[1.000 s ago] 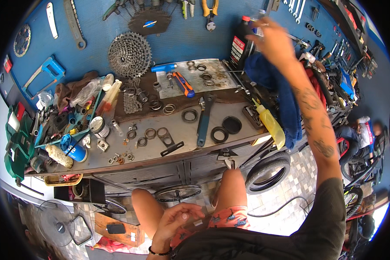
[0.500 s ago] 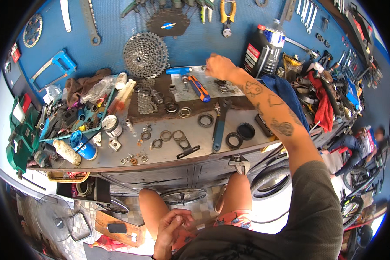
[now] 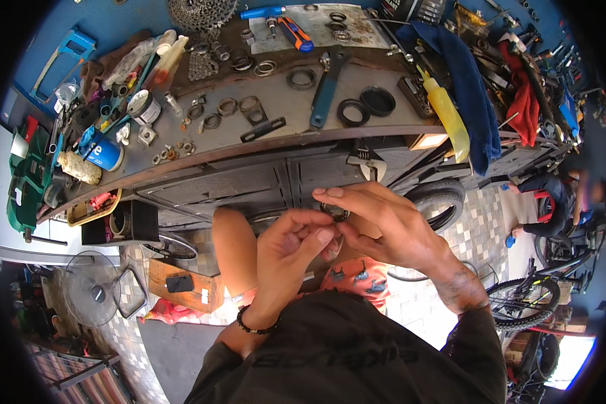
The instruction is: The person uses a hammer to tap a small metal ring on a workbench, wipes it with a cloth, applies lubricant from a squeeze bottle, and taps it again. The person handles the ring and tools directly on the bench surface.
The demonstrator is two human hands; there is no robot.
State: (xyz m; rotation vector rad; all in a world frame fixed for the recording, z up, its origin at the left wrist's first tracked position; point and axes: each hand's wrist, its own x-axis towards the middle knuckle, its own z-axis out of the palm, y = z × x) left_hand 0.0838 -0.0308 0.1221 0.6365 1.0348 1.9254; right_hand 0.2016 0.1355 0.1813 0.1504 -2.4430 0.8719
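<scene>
A small dark metal ring (image 3: pixel 337 213) is gripped between the thumb and fingers of my right hand (image 3: pixel 390 229), held above my lap in front of the workbench. My left hand (image 3: pixel 283 249), wearing a beaded bracelet, is closed in a pinch, its fingertips meeting the right hand's just below the ring. Whatever lies between the left fingertips is hidden. More metal rings (image 3: pixel 338 27) lie on the stained paper sheet (image 3: pixel 367 37) at the back of the bench. An adjustable wrench (image 3: pixel 366 161) juts out at the bench's front edge, beyond my hands.
Along the bench (image 3: pixel 202 145) lie a blue-handled wrench (image 3: pixel 328 91), black rings (image 3: pixel 353 112), a knife with an orange and blue handle (image 3: pixel 295 34), and several nuts. Jars and a parts tray crowd the left. A yellow bottle (image 3: pixel 446 114) and blue cloth (image 3: pixel 464 87) hang at the right.
My right hand has come back from the paper sheet to my lap and now holds a ring. My left hand has risen to meet it. The view has tipped downward.
</scene>
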